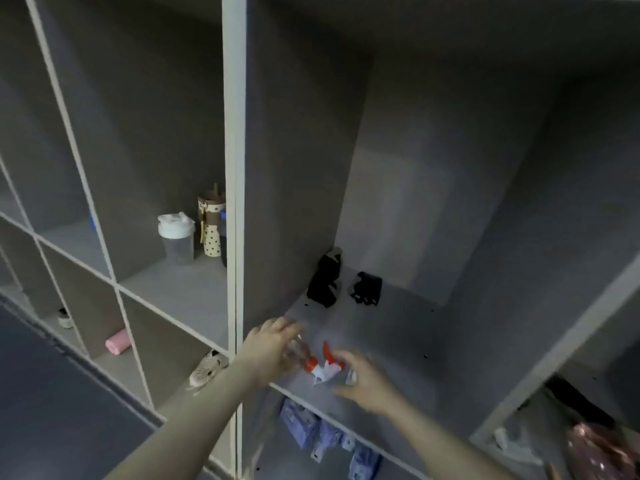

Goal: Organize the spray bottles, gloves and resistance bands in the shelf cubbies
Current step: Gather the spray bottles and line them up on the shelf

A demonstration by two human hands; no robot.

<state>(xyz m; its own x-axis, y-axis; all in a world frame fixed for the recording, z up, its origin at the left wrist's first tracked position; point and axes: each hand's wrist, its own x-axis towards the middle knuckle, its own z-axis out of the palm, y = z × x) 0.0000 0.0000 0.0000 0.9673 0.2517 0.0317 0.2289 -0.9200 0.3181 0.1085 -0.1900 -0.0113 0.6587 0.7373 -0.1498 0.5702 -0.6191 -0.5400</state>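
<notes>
Head view looks down into a big grey shelf cubby [398,323]. Near the front edge, at about 6 o'clock, a clear spray bottle [313,362] lies on its side with its red and white spray top pointing to 3 o'clock. The left hand [273,348] comes in from 7 o'clock and its fingers curl round the clear body of the bottle. The right hand [363,379] comes in from 5 o'clock, with its fingers bent round the white spray top; the picture is blurry here, so I cannot tell how tight that grip is.

Farther back, at 12 o'clock from the hands, two black gloves [346,282] lie apart from each other on the cubby floor.

At 9 o'clock, in the next cubby, a shaker cup [177,239] with a white lid stands beside a spotted bottle [211,225]. Below, at 8 o'clock, a pink roll [118,342] lies in a low cubby. Under the hands, blue packs [311,427] sit on the shelf below.
</notes>
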